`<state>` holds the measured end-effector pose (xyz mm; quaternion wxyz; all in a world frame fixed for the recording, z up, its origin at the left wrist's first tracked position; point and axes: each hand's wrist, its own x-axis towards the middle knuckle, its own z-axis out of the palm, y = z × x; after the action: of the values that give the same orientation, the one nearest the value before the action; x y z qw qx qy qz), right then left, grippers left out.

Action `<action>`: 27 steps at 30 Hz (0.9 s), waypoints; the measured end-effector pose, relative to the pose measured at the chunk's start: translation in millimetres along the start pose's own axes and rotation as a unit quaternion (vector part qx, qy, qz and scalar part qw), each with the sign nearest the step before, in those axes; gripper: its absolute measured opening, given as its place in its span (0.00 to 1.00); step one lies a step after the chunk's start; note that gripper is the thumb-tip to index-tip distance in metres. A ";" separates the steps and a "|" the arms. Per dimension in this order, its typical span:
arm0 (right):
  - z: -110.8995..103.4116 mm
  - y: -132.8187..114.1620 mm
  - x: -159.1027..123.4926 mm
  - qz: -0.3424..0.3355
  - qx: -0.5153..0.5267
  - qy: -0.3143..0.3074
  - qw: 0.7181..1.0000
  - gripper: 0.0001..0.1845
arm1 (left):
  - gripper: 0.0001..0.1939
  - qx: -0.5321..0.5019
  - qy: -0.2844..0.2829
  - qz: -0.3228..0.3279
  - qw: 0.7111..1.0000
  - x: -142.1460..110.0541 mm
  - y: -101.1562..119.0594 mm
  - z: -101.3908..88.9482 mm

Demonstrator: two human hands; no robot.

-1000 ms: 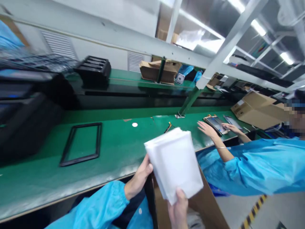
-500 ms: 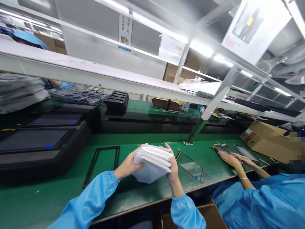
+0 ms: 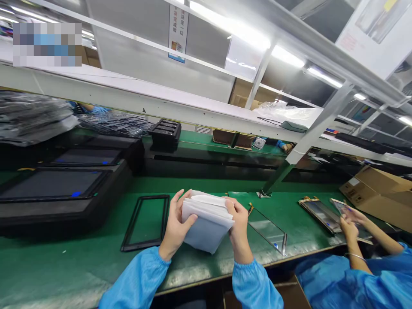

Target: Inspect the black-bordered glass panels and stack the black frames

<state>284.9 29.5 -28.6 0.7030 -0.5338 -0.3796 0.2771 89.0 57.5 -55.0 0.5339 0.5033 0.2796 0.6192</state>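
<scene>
Between my hands is a stack of white foam sleeves (image 3: 207, 225), held tilted above the green bench. My left hand (image 3: 177, 223) grips its left side, thumb across the front face. On the opposite side my right hand (image 3: 238, 225) is wrapped round the upper right edge. Left of the stack, a black rectangular frame (image 3: 128, 223) lies on the bench. A clear glass panel with a dark border (image 3: 267, 229) rests to the right, a blue mark near its lower corner. What the sleeves contain, if anything, is hidden.
Black foam trays (image 3: 106, 210) with dark panels fill the left side. A co-worker's hands (image 3: 350, 221) hold a panel beside a panel stack (image 3: 318, 212) at the right. A post (image 3: 283, 171) rises behind the bench, near a cardboard box (image 3: 380, 193).
My left thumb now lies on the front of the sleeves, and my right fingers have curled over the edge. The co-worker has lifted a panel. The whole view has shifted a little.
</scene>
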 end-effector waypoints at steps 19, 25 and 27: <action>-35.7 -43.0 19.4 -0.191 -0.188 -0.235 0.934 0.09 | 0.15 -0.018 0.007 -0.014 1.000 4.5 10.6 4.6; -32.6 -53.8 29.6 -0.171 -0.269 -0.264 0.910 0.09 | 0.10 -0.018 -0.007 0.000 1.000 1.3 7.4 -2.2; -29.9 -55.4 32.5 -0.177 -0.280 -0.271 0.904 0.06 | 0.10 -0.020 -0.013 0.002 1.000 0.7 6.6 -3.3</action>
<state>327.0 23.9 28.1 0.4317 -0.5372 -0.7058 0.1645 83.5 57.0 -50.1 0.5461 0.5011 0.2590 0.6193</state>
